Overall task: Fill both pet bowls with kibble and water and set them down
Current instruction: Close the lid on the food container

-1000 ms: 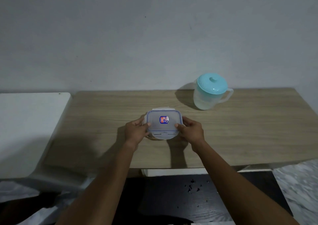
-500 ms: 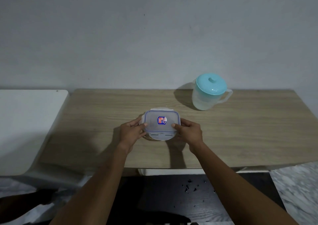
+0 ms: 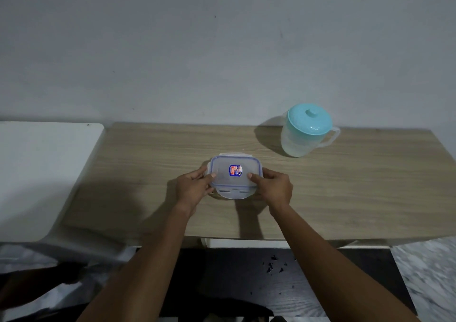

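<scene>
A small clear plastic container (image 3: 234,177) with a blue-rimmed snap lid and a red-blue sticker sits at the middle of the wooden table (image 3: 345,193). My left hand (image 3: 193,188) grips its left side, thumb on the lid. My right hand (image 3: 272,187) grips its right side, thumb on the lid too. The near lid flap sticks out toward me. What is inside the container is hidden. A translucent water jug (image 3: 304,130) with a teal lid stands at the back right of the table. No pet bowls are in view.
A white surface (image 3: 42,173) adjoins the table's left end. A grey wall rises right behind the table. Below the near edge lies a dark floor area (image 3: 271,284) with small dark crumbs, and pale marbled floor at the right.
The view has shifted slightly. Both hands stay on the container's sides, with the thumbs a little further onto the lid. The jug has not moved.
</scene>
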`<state>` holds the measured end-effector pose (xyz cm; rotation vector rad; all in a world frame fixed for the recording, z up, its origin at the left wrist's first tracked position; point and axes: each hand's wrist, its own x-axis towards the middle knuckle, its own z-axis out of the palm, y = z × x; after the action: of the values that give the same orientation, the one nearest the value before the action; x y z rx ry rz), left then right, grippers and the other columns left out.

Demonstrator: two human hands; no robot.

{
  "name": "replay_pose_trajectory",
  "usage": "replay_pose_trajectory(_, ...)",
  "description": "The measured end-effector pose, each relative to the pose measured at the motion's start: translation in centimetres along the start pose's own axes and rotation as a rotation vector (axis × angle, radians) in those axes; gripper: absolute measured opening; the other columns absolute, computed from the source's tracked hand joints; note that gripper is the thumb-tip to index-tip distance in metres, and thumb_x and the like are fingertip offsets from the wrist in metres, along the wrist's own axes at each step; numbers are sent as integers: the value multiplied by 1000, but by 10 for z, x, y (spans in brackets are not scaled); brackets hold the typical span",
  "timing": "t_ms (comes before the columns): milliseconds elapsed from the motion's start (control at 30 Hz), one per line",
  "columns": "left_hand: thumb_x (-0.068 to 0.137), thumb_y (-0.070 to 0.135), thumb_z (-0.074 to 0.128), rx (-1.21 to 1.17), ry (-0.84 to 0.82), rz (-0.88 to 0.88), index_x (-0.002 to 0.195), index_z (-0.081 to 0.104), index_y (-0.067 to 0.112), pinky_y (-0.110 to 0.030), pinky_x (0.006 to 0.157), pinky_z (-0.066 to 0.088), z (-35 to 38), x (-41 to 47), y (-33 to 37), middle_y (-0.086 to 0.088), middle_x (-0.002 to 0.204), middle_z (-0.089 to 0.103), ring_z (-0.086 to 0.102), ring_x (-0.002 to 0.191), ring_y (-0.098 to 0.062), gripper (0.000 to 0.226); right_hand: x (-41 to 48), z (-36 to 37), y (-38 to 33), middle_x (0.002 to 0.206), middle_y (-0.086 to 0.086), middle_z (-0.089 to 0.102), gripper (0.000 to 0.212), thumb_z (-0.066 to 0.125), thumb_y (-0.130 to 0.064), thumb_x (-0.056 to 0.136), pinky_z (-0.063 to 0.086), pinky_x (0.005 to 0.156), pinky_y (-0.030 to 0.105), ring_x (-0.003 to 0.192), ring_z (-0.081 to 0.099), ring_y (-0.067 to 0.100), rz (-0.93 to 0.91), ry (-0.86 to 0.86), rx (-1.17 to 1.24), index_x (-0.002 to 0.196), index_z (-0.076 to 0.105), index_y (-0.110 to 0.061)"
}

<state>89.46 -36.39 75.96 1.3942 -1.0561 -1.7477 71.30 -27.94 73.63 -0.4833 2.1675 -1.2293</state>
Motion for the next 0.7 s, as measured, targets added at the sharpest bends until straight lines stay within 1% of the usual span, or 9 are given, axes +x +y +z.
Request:
replay_pose_trajectory(167, 84, 5, 74, 22, 6, -17, 131, 58, 3, -22, 67, 60, 2, -2, 3, -12, 134, 61, 68, 106, -26, 50, 0, 2, -6, 98, -2, 81, 45, 90, -43, 69, 61, 88, 46, 90, 75, 21, 26, 14, -16, 109, 81, -23)
replay_pose_trajectory(300, 82, 4, 76, -9, 14, -42, 131, 60, 4, -23, 66, 61, 0, -5, 3, -12, 129, 65, 70, 102, -26, 51, -3, 2, -7, 95, -2, 81, 51, 94, -43, 62, 62, 85, 48, 87, 76, 22, 86, 18, 28, 106, 81, -23)
replay_pose_trajectory(367, 81, 4, 76, -29, 7, -43, 131, 60, 4, -25, 67, 61, -1, -6, 6, -10, 122, 68, 70, 100, -27, 52, -3, 1, -6, 96, -4, 81, 53, 94, -43, 59, 63, 83, 48, 87, 76, 22, 91, 47, 70, 106, 81, -23)
replay_pose_trajectory(433, 81, 1, 76, -50, 7, -44, 129, 61, 6, -28, 69, 61, -1, -7, 8, -6, 114, 69, 71, 98, -28, 51, -5, 0, -9, 99, -3, 80, 51, 94, -40, 62, 63, 82, 49, 88, 76, 22, 75, 70, 94, 108, 81, -23)
replay_pose_trajectory(567, 77, 0, 79, -44, 59, -45, 127, 64, 4, -31, 69, 61, -1, -5, 5, -11, 116, 71, 72, 94, -28, 52, -7, -2, -9, 112, 1, 78, 51, 92, -34, 72, 63, 85, 48, 95, 74, 24, 58, 78, 71, 118, 77, -16)
replay_pose_trajectory(700, 77, 1, 79, -18, 62, -36, 126, 64, 5, -31, 69, 61, -2, -2, 4, -11, 115, 71, 72, 94, -28, 51, -8, 0, -5, 110, 2, 79, 58, 93, -40, 67, 62, 88, 48, 96, 74, 23, 75, 86, 57, 117, 77, -17)
